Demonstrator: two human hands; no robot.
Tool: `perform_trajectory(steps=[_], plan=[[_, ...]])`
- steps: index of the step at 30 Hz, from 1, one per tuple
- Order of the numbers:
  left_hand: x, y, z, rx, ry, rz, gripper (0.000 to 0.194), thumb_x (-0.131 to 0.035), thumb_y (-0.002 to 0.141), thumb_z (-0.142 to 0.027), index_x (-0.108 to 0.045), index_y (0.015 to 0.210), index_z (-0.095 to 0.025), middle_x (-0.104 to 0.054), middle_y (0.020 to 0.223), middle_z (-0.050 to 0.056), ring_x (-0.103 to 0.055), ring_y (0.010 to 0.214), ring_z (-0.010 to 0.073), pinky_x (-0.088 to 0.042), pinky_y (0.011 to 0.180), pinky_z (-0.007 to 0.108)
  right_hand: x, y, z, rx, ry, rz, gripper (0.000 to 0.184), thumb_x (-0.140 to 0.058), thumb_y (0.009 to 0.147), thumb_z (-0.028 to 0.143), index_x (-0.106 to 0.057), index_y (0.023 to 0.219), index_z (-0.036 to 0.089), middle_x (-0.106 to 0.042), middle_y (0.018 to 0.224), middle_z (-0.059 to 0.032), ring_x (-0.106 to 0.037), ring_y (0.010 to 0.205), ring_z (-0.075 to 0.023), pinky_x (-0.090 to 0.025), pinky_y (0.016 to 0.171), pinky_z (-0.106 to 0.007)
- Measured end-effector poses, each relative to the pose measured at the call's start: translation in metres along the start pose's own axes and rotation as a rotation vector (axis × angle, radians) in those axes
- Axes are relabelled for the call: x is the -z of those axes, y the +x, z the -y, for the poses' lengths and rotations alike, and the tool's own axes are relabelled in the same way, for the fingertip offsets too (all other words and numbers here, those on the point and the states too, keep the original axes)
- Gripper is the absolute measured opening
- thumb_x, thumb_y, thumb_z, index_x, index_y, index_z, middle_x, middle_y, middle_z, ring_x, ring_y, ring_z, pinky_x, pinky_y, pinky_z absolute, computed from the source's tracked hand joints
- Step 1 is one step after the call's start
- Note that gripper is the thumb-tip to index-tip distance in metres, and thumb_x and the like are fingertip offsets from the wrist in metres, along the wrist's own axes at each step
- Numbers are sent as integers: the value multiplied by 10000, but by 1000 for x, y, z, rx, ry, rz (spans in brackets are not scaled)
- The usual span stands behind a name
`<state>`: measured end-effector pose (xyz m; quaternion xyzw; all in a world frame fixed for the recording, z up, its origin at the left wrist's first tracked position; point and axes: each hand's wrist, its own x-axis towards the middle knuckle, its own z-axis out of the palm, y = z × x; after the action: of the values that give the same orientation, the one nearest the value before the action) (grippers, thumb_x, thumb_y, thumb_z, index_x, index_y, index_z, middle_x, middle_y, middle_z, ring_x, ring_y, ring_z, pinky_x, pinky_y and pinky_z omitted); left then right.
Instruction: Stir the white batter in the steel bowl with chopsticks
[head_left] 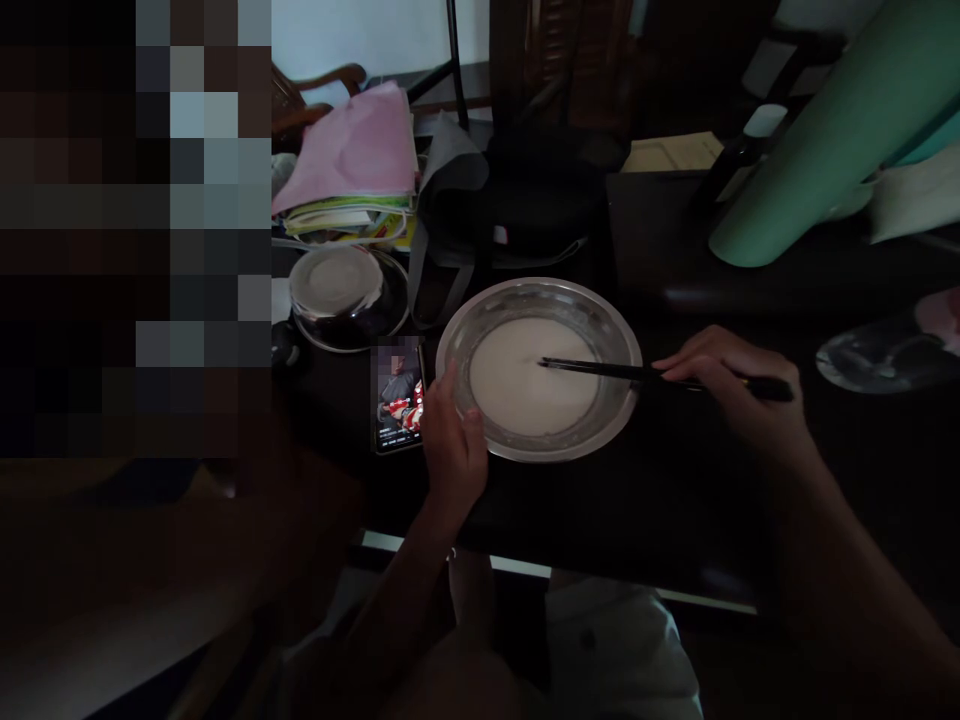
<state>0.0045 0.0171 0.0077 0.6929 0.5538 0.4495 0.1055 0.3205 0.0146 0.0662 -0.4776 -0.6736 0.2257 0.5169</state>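
The wide metal basin (540, 300) sits at the centre of the frame on the dark worktop (570, 520), with white liquid (510, 390) inside. Left of centre, the left hand (454, 440) is curled at the basin's near-left rim, thumb and fingers gripping it. Right of centre, the right hand (739, 385) is closed around dark chopsticks (600, 369), their tips in the liquid. A lit phone (397, 425) lies just beside the left hand; an upturned metal bowl (337, 285) rests farther to the upper left
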Motion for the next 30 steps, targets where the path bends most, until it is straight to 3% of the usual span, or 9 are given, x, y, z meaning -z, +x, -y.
perform_trajectory(steps=[2, 6, 12, 17, 22, 27, 30], plan=[[-1, 0, 0, 0, -50, 11, 547, -342, 1113, -511, -508, 1526, -194, -642, 1462, 181, -544, 1442, 278, -399, 1214, 491, 1, 0, -1, -8, 58, -13, 309, -622, 998, 253, -812, 761, 307, -782, 799, -19, -717, 757, -217, -550, 712, -399], [-2, -1, 1, 13, -97, 27, 525, -350, 1116, -486, -489, 1545, -219, -616, 1508, 168, -516, 1482, 268, -378, 1252, 509, -2, 1, 1, 18, 18, 106, 246, -653, 976, 251, -826, 817, 323, -818, 865, -12, -737, 831, -234, -573, 775, -419], [-3, -1, 3, 28, -142, 39, 521, -374, 1113, -480, -476, 1561, -233, -597, 1541, 162, -521, 1479, 274, -365, 1267, 515, 0, 0, -1, -28, 10, -20, 286, -625, 1000, 250, -808, 786, 296, -787, 833, -16, -726, 793, -204, -553, 737, -378], [-2, -1, 3, 11, -137, 31, 518, -381, 1115, -468, -484, 1559, -223, -593, 1540, 172, -558, 1437, 271, -420, 1224, 491, -1, 0, 0, 32, 7, 147, 223, -658, 983, 228, -825, 861, 310, -825, 912, -4, -743, 860, -199, -560, 792, -365], [-3, -1, 2, 14, -126, 23, 515, -373, 1115, -482, -496, 1544, -224, -609, 1518, 168, -557, 1439, 264, -430, 1215, 482, 1, -2, -2, -39, 28, -7, 294, -623, 1003, 223, -804, 783, 294, -781, 835, -7, -726, 798, -192, -555, 750, -365], [-3, -1, 4, 6, -135, 26, 512, -379, 1119, -462, -484, 1557, -218, -596, 1539, 165, -547, 1444, 263, -418, 1220, 472, 0, -1, -1, 30, 22, 134, 231, -658, 980, 213, -824, 848, 306, -820, 896, -4, -739, 858, -207, -555, 792, -377], [-4, -1, 4, 6, -138, 27, 519, -383, 1118, -463, -474, 1566, -218, -593, 1547, 164, -540, 1454, 266, -400, 1233, 477, 1, 0, -1, 3, -10, 44, 236, -655, 987, 223, -818, 839, 309, -801, 882, 6, -736, 843, -193, -550, 774, -360]])
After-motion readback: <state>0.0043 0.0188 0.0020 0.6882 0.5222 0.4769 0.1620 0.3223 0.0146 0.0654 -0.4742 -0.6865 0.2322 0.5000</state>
